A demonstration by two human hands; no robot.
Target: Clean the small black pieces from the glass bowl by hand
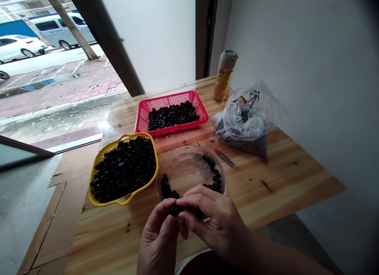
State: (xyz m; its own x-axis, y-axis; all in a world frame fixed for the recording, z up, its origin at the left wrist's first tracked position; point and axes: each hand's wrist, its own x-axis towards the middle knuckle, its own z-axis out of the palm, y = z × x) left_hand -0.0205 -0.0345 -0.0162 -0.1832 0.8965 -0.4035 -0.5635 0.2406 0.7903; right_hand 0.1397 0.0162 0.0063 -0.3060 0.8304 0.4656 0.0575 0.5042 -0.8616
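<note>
Left grip [160,232] and right grip [213,212] (both curled) pinch a black piece [175,210].

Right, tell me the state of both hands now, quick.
Left hand: closed, pinching a small black piece between thumb and fingers.
Right hand: closed, fingertips on the same piece.

A bottle [224,78] stands indoors, a van [52,34] outside.
</note>
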